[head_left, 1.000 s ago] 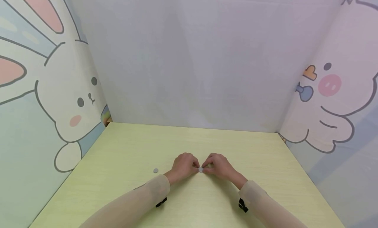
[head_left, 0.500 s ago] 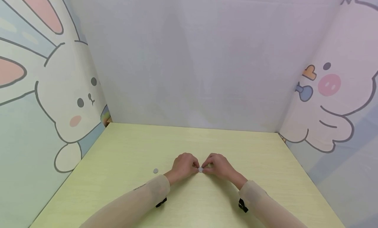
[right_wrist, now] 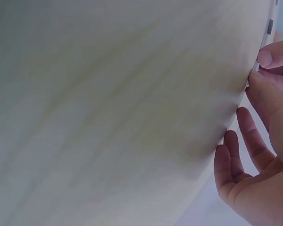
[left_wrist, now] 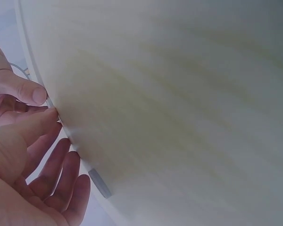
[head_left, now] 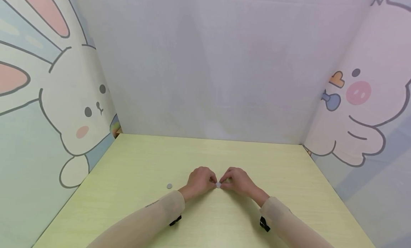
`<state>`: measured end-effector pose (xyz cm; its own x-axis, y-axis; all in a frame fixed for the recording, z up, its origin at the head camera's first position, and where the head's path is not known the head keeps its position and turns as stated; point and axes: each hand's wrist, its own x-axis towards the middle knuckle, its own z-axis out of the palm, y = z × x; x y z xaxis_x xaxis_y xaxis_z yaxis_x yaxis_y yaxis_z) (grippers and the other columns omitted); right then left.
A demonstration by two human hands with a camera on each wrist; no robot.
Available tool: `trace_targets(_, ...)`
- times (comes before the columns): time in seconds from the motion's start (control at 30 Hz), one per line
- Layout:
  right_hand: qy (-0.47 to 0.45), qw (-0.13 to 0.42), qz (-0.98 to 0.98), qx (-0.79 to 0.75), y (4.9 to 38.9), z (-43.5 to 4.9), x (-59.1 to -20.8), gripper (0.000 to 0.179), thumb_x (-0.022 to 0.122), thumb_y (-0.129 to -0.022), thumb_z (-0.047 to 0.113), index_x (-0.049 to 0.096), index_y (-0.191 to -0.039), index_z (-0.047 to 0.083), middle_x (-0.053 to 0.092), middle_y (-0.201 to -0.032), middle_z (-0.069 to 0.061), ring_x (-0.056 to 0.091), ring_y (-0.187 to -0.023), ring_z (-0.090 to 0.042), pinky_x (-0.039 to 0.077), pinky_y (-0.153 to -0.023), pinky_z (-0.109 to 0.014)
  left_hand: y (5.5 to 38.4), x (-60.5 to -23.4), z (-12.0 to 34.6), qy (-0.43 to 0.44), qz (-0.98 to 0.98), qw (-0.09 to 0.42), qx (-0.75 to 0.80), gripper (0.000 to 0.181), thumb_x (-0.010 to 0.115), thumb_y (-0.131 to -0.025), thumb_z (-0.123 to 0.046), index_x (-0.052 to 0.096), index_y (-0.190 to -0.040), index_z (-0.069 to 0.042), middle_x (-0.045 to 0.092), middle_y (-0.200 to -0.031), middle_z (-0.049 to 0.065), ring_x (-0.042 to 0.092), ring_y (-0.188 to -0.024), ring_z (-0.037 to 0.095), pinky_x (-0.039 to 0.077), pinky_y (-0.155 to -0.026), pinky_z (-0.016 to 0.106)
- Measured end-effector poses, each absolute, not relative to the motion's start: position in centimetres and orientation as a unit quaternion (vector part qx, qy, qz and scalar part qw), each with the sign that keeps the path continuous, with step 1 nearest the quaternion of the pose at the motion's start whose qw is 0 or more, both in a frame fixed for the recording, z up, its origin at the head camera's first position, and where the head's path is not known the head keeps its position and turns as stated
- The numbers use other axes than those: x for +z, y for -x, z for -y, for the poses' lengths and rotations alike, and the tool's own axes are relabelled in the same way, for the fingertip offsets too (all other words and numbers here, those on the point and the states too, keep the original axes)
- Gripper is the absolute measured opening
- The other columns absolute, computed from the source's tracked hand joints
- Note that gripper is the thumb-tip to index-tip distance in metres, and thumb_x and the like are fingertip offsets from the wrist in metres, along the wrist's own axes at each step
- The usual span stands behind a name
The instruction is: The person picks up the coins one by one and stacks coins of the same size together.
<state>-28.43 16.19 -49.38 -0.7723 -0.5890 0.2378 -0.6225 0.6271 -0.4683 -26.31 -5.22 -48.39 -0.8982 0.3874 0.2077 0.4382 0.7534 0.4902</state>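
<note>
A small flat grey disc, coin-like (head_left: 218, 185), lies between my two hands near the middle of the table. My left hand (head_left: 200, 182) pinches its left edge with thumb and index finger. From the opposite side my right hand (head_left: 237, 181) holds the right edge the same way. Both sets of fingertips nearly meet, and they cover part of the disc. In the left wrist view the other fingers of the left hand (left_wrist: 33, 165) curve loosely at the tabletop. The right wrist view shows the right hand (right_wrist: 269, 136) with its spare fingertips against the table.
A second grey disc (head_left: 169, 186) lies flat on the pale yellow table (head_left: 154, 151), left of my left hand; the left wrist view shows this loose disc (left_wrist: 100, 183) edge-on. A plain cloth wall (head_left: 205, 69) rises behind, with cartoon-printed cloth on both sides.
</note>
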Motion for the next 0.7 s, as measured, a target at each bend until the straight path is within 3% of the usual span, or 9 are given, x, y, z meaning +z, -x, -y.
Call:
trace_targets(0.47, -0.335, 0.029, 0.902, 0.270, 28.3, -16.3, -49.2, 0.008, 0.090, -0.086, 0.015, 0.086, -0.093, 0.014, 0.076, -0.091, 0.002, 0.069, -0.086, -0.019, 0.054, -0.077, -0.031, 26.2, -48.0, 5.4, 0.235, 0.931, 0.043, -0.275, 0.003, 0.087, -0.085, -0.013, 0.085, -0.086, -0.015, 0.078, -0.088, -0.006, 0.065, -0.085, 0.011, 0.052, -0.074, 0.030)
trace_targets(0.7, -0.323, 0.018, 0.905, 0.275, 28.2, -16.9, -49.0, 0.010, 0.088, -0.089, 0.021, 0.086, -0.097, 0.015, 0.075, -0.091, 0.005, 0.067, -0.084, -0.015, 0.051, -0.074, -0.028, 26.1, -47.6, 6.3, 0.237, 0.933, 0.032, -0.270, 0.005, 0.085, -0.088, -0.015, 0.085, -0.093, -0.014, 0.079, -0.093, -0.005, 0.067, -0.091, 0.015, 0.054, -0.082, 0.035)
